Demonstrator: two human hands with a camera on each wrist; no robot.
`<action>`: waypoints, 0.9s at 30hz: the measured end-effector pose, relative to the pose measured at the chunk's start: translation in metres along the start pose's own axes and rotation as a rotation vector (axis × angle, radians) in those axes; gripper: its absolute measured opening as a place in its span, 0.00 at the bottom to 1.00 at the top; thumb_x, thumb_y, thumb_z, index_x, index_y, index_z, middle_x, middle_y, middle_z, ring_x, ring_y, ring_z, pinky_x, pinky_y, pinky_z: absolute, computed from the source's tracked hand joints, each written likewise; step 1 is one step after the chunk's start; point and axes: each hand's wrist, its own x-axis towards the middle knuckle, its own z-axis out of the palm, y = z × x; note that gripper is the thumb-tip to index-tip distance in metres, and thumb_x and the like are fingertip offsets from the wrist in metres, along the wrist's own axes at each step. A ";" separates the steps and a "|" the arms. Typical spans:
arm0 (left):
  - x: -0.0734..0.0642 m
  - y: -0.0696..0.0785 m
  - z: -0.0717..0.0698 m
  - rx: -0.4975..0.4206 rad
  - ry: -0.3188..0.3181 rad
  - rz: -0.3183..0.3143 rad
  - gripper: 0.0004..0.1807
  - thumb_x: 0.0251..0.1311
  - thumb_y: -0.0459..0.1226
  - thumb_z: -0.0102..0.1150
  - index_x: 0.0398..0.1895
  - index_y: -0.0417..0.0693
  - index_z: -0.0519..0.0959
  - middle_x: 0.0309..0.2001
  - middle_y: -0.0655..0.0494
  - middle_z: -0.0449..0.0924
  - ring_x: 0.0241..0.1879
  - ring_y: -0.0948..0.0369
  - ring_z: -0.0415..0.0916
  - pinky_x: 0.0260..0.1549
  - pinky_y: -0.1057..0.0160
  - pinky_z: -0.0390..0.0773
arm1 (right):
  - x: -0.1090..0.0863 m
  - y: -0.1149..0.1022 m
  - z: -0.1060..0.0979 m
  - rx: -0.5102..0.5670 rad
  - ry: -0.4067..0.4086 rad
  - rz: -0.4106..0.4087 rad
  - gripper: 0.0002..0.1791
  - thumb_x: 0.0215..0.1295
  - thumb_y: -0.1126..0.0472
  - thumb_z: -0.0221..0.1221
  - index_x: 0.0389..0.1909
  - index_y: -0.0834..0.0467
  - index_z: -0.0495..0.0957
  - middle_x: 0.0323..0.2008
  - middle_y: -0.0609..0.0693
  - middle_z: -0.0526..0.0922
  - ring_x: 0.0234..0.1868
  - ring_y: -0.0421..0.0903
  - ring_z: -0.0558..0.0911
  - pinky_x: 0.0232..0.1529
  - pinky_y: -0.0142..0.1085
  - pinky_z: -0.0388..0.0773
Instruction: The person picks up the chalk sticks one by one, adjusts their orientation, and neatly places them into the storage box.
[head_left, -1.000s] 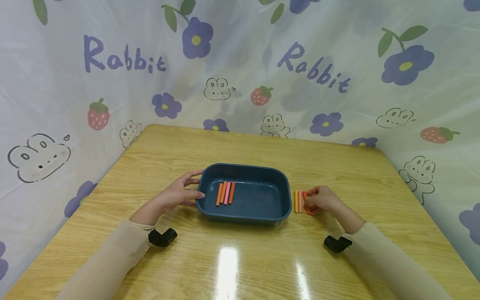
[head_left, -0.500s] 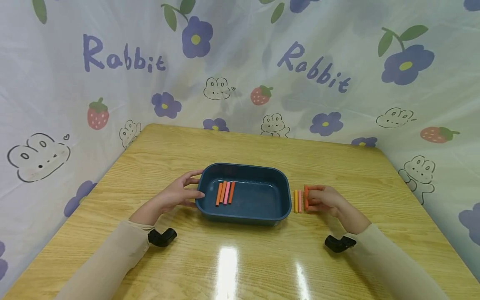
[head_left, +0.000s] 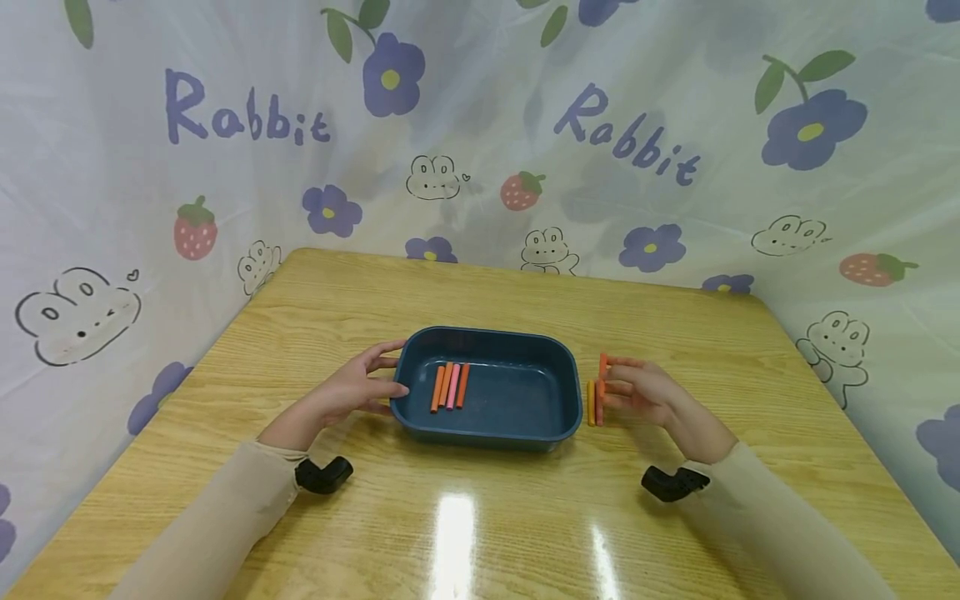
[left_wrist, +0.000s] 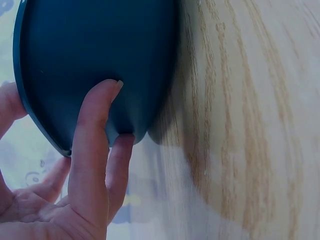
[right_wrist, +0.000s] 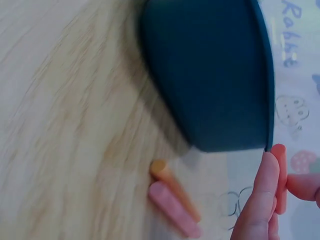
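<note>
A dark blue rectangular basin (head_left: 517, 402) sits on the table, with several orange and pink chalk sticks (head_left: 453, 386) lying side by side in its left part. My left hand (head_left: 351, 388) rests against the basin's left end, its fingers spread and fairly straight on the outer wall and rim. My right hand (head_left: 641, 392) pinches an orange chalk stick (right_wrist: 281, 182) between thumb and fingers, off the table, right of the basin. Below it on the table lie a yellow chalk stick (head_left: 591, 404) and a pink chalk stick (right_wrist: 174, 207), close together.
The wooden table (head_left: 360, 533) runs to a white curtain (head_left: 480, 108) printed with rabbits, flowers and strawberries. The curtain hangs behind and at both sides. Black curved camera pieces (head_left: 324, 475) sit at both wrists.
My right hand has picked the orange chalk stick up from beside the other two and moved it slightly up and left, towards the basin. The left hand and basin have stayed put.
</note>
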 end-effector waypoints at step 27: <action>-0.002 0.003 0.002 0.012 0.003 -0.002 0.44 0.56 0.29 0.61 0.73 0.47 0.48 0.65 0.33 0.53 0.41 0.49 0.78 0.36 0.48 0.80 | 0.004 -0.045 0.053 0.028 -0.060 0.003 0.34 0.71 0.67 0.43 0.71 0.66 0.37 0.58 0.59 0.57 0.47 0.48 0.74 0.49 0.36 0.75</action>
